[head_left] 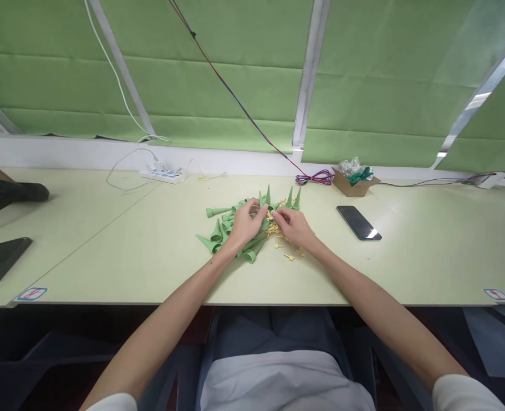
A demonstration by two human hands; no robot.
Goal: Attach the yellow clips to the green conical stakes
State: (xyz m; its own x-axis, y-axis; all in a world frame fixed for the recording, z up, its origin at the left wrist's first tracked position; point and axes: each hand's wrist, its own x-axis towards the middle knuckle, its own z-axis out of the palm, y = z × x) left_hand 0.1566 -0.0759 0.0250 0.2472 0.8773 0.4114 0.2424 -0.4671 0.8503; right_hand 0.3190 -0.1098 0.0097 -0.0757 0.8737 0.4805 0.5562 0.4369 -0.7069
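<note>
A heap of green plastic cones with ringed bases [218, 231] lies on the table, mostly left of my hands. My left hand [247, 222] is closed, thumb and fingers curled round a green cone [264, 222] partly hidden by them. Close beside it, my right hand [293, 224] is pinched, its fingertips near the cone; whatever sits in the pinch is too small to make out. Small yellow plastic pegs [273, 230] are piled between and under the hands, and a loose yellow peg [289, 257] lies nearer me. Several green cones stand upright behind, including one green cone [297, 198].
A black phone [358, 222] lies to the right on the pale table [427, 245]. Behind it stands a small cardboard box [351, 185] with crumpled plastic, beside a coiled cable [314, 178]. A white power strip [163, 174] sits at the back left. Black objects [12, 191] occupy the far left.
</note>
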